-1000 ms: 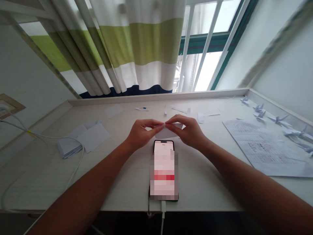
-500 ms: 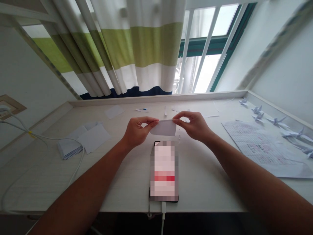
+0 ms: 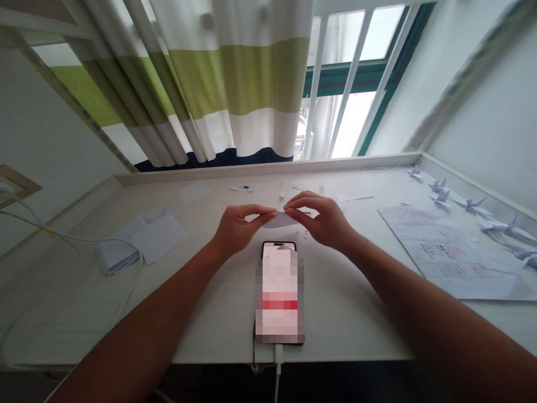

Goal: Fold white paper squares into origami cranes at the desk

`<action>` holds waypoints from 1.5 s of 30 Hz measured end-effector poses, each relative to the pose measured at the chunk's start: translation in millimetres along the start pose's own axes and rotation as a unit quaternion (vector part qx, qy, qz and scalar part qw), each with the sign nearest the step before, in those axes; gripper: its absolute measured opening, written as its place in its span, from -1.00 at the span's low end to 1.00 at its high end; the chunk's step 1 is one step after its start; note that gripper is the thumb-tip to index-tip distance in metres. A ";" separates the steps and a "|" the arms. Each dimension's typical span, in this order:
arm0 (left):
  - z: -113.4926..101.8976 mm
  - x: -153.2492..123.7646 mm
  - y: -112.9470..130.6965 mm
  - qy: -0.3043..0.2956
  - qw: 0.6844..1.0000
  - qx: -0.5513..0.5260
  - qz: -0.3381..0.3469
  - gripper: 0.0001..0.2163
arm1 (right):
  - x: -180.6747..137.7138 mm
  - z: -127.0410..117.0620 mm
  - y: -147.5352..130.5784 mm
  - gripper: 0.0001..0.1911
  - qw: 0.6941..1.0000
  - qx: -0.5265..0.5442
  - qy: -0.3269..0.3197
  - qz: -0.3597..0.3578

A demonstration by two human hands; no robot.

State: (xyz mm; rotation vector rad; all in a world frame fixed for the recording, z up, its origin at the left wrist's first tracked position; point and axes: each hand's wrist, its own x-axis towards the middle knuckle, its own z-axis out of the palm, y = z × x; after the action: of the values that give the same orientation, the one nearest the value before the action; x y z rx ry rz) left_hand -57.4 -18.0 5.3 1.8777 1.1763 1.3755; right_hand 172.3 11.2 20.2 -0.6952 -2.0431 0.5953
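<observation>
A small white piece of paper [image 3: 282, 220] is held above the desk between both hands. My left hand [image 3: 238, 228] pinches its left end with thumb and fingers. My right hand [image 3: 321, 219] pinches its right end, the fingertips of both hands nearly meeting at the top edge. Most of the paper is hidden behind the fingers. Directly below the hands a phone [image 3: 278, 291] lies flat on the desk [image 3: 201, 313], screen lit, with a white cable plugged in at its near end.
A stack of white paper squares [image 3: 138, 240] lies at the left beside a white cable [image 3: 126, 291]. A printed sheet [image 3: 448, 252] lies at the right. Several folded paper cranes [image 3: 474, 205] line the right ledge. Paper scraps [image 3: 344, 198] lie near the window.
The hands spread apart half a second ago, showing the paper stretched flat, and have now come back together so the paper is narrower between the fingertips.
</observation>
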 end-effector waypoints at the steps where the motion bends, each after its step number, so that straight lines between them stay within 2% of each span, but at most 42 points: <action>1: 0.5 -0.8 0.7 -0.001 1.000 0.002 0.002 -0.81 | -0.6 1.1 0.0 -0.83 1.000 -0.014 -0.002 -0.007; 6: -7.2 3.2 -1.5 0.049 0.999 0.014 -0.011 -0.80 | 0.5 -7.8 12.1 -0.81 0.993 -0.110 0.051 -0.018; 9: -9.6 4.9 -2.5 0.060 0.998 0.014 -0.003 -0.82 | 2.0 -12.3 14.7 -0.81 0.994 -0.087 0.061 -0.006; 15: -3.5 1.4 -0.7 0.033 0.999 0.004 -0.005 -0.80 | 0.9 -5.9 7.8 -0.82 0.997 -0.070 0.000 -0.031; 19: -5.1 2.8 -3.1 0.024 0.999 -0.003 -0.021 -0.78 | 1.1 -4.9 8.5 -0.82 0.996 -0.089 0.012 -0.023; 25: -10.2 4.9 -12.1 0.007 0.999 0.008 -0.033 -0.75 | 0.8 -2.9 13.3 -0.82 0.999 -0.052 0.009 0.014; 29: -12.2 5.0 -15.6 -0.031 0.999 0.004 -0.034 -0.72 | 1.0 -8.3 23.0 -0.76 0.997 -0.048 0.045 0.039; 31: -13.7 5.7 -14.0 -0.019 0.999 0.006 -0.030 -0.71 | 1.8 -12.5 26.9 -0.75 0.996 -0.046 0.062 0.046; 33: -15.0 6.6 -10.2 0.013 0.999 0.031 0.001 -0.70 | 2.6 -15.0 27.5 -0.75 0.996 -0.053 0.071 0.033; 35: -14.9 7.1 -5.7 0.038 0.992 0.093 0.073 -0.70 | 2.8 -13.8 23.8 -0.77 0.995 -0.082 0.056 -0.006; 37: -12.5 6.6 -2.1 0.021 0.975 0.158 0.157 -0.62 | 2.0 -8.1 16.6 -0.80 0.990 -0.126 0.014 -0.055; 39: -8.4 5.1 -0.1 -0.013 0.959 0.196 0.205 -0.77 | 0.7 0.4 7.7 -0.80 0.983 -0.159 -0.034 -0.089; 40: -6.3 4.2 0.6 -0.031 0.953 0.210 0.216 -0.84 | 0.2 4.6 3.7 -0.79 0.979 -0.172 -0.046 -0.099; 42: -3.7 3.5 1.1 -0.054 0.944 0.237 0.223 -0.83 | -0.3 10.3 -1.9 -0.77 0.973 -0.193 -0.052 -0.115; 45: -7.2 6.7 -1.9 -0.057 0.928 0.288 0.229 -0.83 | 1.0 6.2 0.7 -0.78 0.970 -0.209 -0.036 -0.122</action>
State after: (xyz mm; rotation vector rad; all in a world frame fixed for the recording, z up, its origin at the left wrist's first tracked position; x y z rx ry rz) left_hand -64.1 -11.8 9.5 2.7510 1.2192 1.1911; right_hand 166.7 11.5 17.1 -0.6515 -2.3047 0.0434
